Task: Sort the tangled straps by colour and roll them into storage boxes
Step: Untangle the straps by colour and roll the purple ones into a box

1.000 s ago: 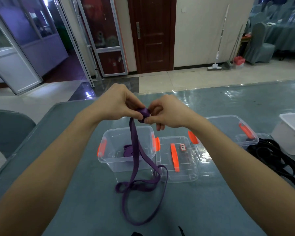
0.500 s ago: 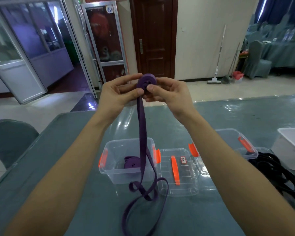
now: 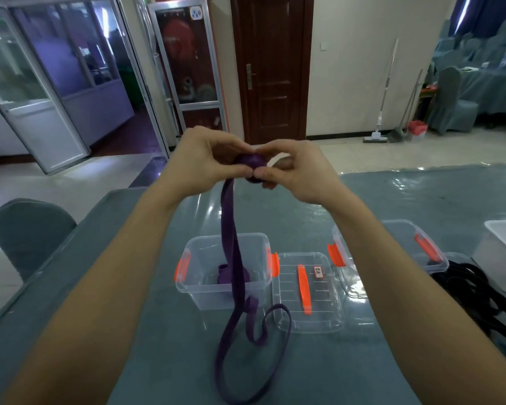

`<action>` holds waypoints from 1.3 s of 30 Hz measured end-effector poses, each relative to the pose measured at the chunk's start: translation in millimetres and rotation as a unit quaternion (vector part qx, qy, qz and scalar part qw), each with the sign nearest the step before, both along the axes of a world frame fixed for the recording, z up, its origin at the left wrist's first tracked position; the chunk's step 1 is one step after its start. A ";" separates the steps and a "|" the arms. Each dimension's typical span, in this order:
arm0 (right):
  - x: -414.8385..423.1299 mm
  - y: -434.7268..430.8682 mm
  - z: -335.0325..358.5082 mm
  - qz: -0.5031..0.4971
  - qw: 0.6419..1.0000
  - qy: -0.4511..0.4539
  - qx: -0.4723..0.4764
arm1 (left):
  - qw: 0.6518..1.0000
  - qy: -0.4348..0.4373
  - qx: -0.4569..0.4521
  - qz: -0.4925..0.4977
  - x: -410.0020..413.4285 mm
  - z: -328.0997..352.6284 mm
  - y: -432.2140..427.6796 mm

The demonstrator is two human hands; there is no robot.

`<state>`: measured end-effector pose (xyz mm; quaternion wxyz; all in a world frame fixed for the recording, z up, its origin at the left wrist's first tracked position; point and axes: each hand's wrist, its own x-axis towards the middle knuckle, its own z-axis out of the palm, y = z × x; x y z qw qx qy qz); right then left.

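Observation:
A purple strap (image 3: pixel 231 258) hangs from a small rolled coil (image 3: pixel 251 163) held up above the table. My left hand (image 3: pixel 205 159) and my right hand (image 3: pixel 295 171) both pinch that coil between fingers and thumbs. The strap's loose tail drops in front of a clear storage box (image 3: pixel 199 287) with orange clips and loops on the table before it. Another rolled purple strap (image 3: pixel 224 276) lies inside that box. A pile of black straps (image 3: pixel 485 296) lies at the right, partly hidden by my right forearm.
The box's clear lid (image 3: pixel 327 305) with an orange handle lies flat to its right. A second clear box (image 3: pixel 409 244) stands further right, beside a white tub (image 3: pixel 503 258). A grey chair (image 3: pixel 27 232) stands at the table's left edge.
The coil was lifted higher half a second ago and has come back down a little. More of the strap is wound on, and the tail on the table is shorter.

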<state>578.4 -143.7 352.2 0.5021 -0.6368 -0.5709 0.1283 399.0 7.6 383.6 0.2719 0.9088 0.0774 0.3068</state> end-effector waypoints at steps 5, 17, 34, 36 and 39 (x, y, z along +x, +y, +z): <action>-0.4 -8.9 -24.4 -0.017 0.999 0.003 -0.027 | 0.977 -0.089 -0.193 0.031 14.2 -65.7 -18.7; -24.7 -40.9 -122.1 -0.008 0.961 0.276 0.013 | 0.965 0.024 -0.261 0.017 6.3 -126.7 -23.5; -12.4 -30.1 -104.3 0.030 0.923 0.364 0.125 | 0.942 -0.073 -0.328 -0.020 20.3 -113.0 -33.2; -14.6 -29.7 -110.9 0.025 0.925 0.364 0.109 | 0.949 -0.058 -0.308 -0.008 18.9 -109.7 -30.4; -0.4 -39.2 -112.6 -0.017 0.975 0.219 0.005 | 0.965 0.024 -0.261 -0.006 7.7 -105.6 -22.9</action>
